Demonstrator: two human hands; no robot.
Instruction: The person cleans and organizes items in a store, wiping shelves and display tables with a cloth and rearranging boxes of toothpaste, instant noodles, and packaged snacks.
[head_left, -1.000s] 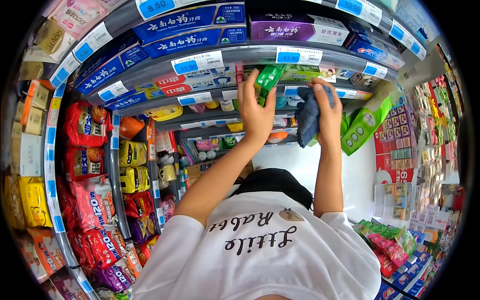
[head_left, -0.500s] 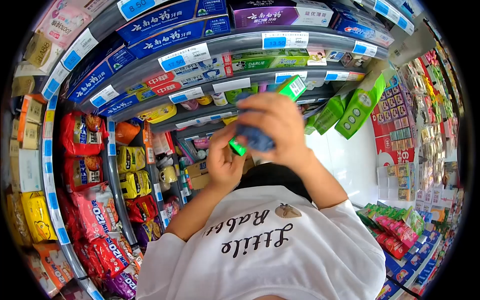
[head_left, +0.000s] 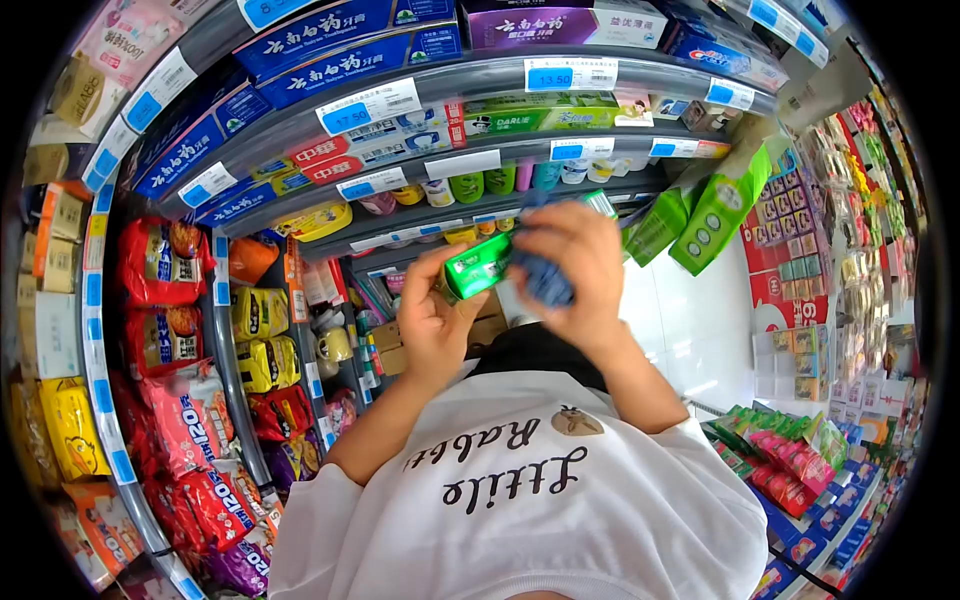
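A long green box (head_left: 477, 268) lies across in front of my chest, its left end gripped by my left hand (head_left: 433, 325). My right hand (head_left: 575, 270) is closed on a dark blue cloth (head_left: 545, 278), which presses against the middle of the box and hides part of it. The far end of the box shows beyond my right fingers. Just past my hands is a shelf of cups and tubes, with green Darlie boxes (head_left: 540, 115) on the shelf above.
Shelf edges with price tags (head_left: 570, 75) curve across the front. Red snack bags (head_left: 165, 262) fill the left racks. Green packages (head_left: 722, 215) jut out at the right. Small packets (head_left: 790, 470) stand at lower right, near a pale floor (head_left: 690, 330).
From the shelf front, both hands have come in towards my chest with the green box. The cloth has moved onto the box and, lately, slid slightly right, uncovering more of its left part.
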